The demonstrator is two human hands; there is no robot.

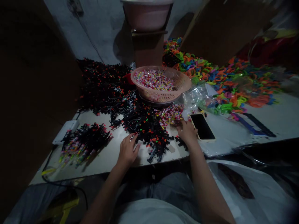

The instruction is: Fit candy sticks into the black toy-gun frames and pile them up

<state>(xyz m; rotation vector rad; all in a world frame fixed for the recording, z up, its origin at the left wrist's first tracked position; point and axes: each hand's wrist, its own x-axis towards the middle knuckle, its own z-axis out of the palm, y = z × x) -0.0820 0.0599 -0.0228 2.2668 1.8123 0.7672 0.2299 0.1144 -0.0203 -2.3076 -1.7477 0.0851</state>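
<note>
A loose heap of small black plastic pieces with orange and green tips [142, 123], shaped like toy guns, spreads over the table in front of me. My left hand [127, 151] is at the heap's near left edge, thumb apart from the fingers, fingertips by an orange tip. To the right, my right hand [187, 133] reaches with extended fingers to a small pile of colourful bead-like pieces [171, 114]; its fingertips are dim. More such pieces fill a pink perforated basket [161, 95]. A bundle of black pieces with colourful ends [85, 141] lies at left.
A phone [203, 127] lies beside my right hand. Clear plastic bags [198, 96] and a big heap of bright plastic parts [224, 77] are behind it. At left are a white box [66, 131] and a cable [46, 161]. A tub [148, 15] stands at the back.
</note>
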